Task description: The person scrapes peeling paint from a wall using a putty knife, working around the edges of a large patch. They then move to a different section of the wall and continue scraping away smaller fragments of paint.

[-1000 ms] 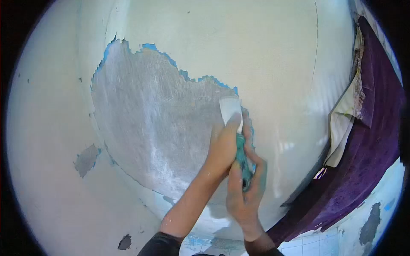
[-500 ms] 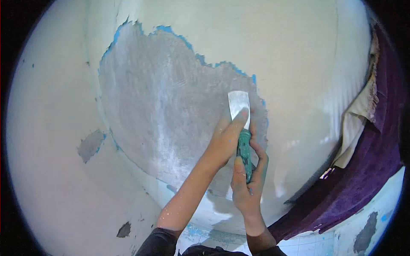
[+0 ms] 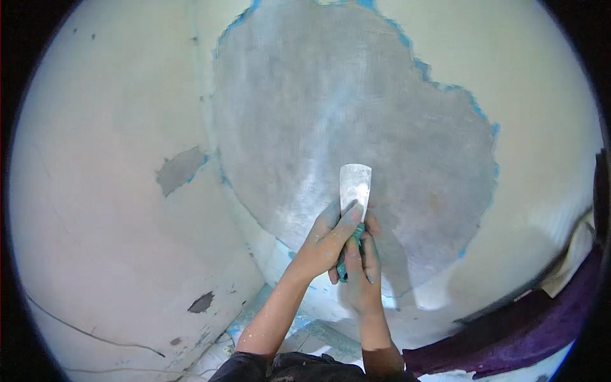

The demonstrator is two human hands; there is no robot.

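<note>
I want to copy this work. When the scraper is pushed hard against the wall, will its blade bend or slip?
The scraper looks thin and flat, so its blade probably flexes slightly. The left hand and right hand both grip it, which suggests it needs firm pressure.

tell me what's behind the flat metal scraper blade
Bare grey plaster wall surrounds the flat metal scraper blade; the spot right behind it is covered. Left hand and right hand hide most of its green handle.

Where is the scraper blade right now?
Head view, near centre: the scraper blade sits on the bare grey patch, just above the left hand and right hand.
</note>
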